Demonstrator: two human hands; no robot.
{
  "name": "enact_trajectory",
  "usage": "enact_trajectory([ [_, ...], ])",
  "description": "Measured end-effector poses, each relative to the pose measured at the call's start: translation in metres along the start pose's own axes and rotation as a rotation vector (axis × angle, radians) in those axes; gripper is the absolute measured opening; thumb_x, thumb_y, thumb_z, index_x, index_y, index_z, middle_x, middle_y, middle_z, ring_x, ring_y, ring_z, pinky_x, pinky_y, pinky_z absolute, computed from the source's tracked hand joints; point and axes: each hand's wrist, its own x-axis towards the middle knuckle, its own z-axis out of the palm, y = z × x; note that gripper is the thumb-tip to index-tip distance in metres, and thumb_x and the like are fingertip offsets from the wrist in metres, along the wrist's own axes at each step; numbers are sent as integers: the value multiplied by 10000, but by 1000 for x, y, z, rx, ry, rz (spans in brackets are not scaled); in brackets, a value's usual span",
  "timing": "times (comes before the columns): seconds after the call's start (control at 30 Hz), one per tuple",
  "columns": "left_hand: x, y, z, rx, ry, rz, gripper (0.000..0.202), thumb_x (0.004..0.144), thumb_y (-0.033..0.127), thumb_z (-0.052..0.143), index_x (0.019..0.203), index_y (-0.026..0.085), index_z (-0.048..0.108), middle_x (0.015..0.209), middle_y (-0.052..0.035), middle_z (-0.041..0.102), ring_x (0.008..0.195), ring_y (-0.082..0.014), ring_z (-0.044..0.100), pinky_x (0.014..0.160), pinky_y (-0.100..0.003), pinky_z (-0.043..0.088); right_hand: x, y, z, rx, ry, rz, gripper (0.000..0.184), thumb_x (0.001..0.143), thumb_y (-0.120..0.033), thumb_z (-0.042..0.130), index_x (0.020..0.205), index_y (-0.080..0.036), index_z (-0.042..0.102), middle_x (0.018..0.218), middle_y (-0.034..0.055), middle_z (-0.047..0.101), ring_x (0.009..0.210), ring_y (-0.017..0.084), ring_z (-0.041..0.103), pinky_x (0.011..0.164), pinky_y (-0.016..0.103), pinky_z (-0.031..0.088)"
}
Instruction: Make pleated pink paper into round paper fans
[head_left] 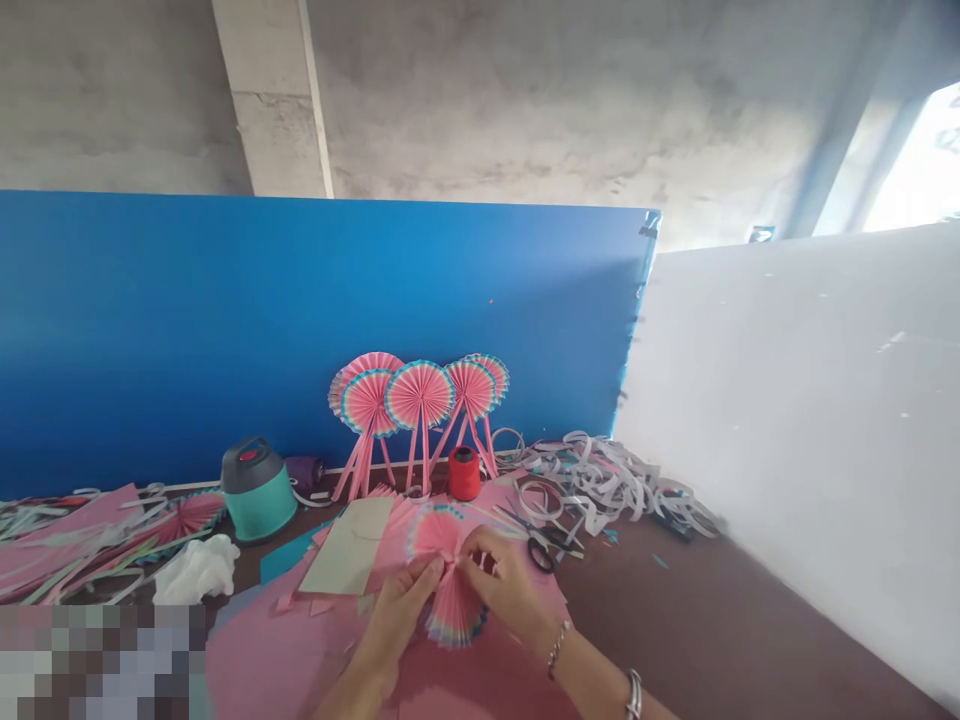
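Both of my hands are on one pleated paper fan (450, 612), which lies on a pink sheet (285, 660) close to the near edge of the table (712, 620), about at its middle. My left hand (401, 610) pinches the gathered folds at the centre from the left. My right hand (510, 585) pinches the same place from the right, and the fingertips of the two hands almost meet.

I judge that the fan is very light and thin. The pleats look a little springy, so I think they would open if I loosen the pinch. The paper can crease or tear easily. The best place to hold seems to be the centre, where all folds come together, and not the coloured rim.

My fingers cover this centre, so I cannot tell if it is tied, glued or only pressed. The near left corner of the table is blurred into blocks, and my forearms are cut off by the picture.

Scissors (541, 545) lie just beyond my right hand, partly among paper strips (600, 480). At the far edge a red spool (464, 473) stands before several finished fans (416, 400), which lean on a blue board (300, 320).
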Motion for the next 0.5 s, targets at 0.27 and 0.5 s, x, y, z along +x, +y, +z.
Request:
enact_trajectory([
  [0.27,-8,13,-7,-423,54,-171,310,579,391,802,740,184,639,764,-21,695,708,-188,662,653,-293,503,14,17,-47,-661,46,138,254,882,-144,405,998,-169,629,1010,88,640,926,184,586,769,251,421],
  [0.5,0,10,-17,-641,1,-221,279,629,334,792,768,167,616,709,2,651,620,-152,645,583,-279,500,15,41,-78,-987,-133,399,324,704,-69,559,1009,-149,635,1051,160,648,1013,300,604,773,321,425],
])
